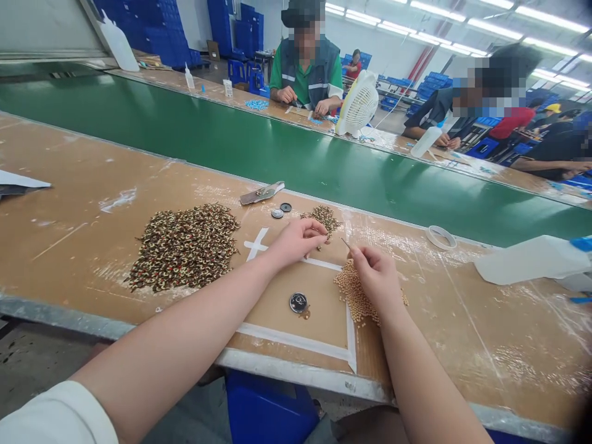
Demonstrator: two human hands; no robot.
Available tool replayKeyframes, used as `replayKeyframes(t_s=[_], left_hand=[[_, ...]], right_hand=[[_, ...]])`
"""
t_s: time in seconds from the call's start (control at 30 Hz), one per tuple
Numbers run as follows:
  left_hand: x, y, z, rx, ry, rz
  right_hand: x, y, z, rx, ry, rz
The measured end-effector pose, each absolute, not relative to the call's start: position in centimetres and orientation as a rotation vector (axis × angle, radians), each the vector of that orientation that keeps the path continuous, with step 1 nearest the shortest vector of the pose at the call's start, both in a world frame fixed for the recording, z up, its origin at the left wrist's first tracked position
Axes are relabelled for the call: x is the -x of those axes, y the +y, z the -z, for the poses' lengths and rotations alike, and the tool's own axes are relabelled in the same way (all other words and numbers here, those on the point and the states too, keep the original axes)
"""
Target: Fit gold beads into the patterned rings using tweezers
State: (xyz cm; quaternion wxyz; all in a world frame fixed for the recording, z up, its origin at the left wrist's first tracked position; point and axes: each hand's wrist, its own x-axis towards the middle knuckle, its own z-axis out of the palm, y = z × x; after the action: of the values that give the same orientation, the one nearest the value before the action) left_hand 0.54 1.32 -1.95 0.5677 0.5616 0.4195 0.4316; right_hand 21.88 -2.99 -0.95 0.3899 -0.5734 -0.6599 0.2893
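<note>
My left hand [296,242] reaches over the brown worktable, fingers pinched at the edge of a small heap of dark patterned beads [324,217]. My right hand [377,274] rests over a heap of tan round beads [352,293] and pinches a thin needle-like pick [345,243]. A large pile of dark patterned pieces [185,245] lies to the left. A small black cap [298,302] sits inside a white-taped rectangle [296,341] between my arms.
A metal tool [261,193] and two small caps [281,211] lie near the green conveyor belt [277,148]. A tape ring [441,237] and a white bottle [531,259] are at right. Across the belt, people work beside a white fan [357,103].
</note>
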Motion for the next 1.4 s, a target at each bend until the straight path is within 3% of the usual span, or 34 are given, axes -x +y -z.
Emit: replayKeyframes(t_s=[1.4], left_hand=[[-0.65,0.7,2.1,-1.456,1.084,-0.958]], right_hand=[[-21.16,-2.71,1.51,1.61,-1.882,-0.47]])
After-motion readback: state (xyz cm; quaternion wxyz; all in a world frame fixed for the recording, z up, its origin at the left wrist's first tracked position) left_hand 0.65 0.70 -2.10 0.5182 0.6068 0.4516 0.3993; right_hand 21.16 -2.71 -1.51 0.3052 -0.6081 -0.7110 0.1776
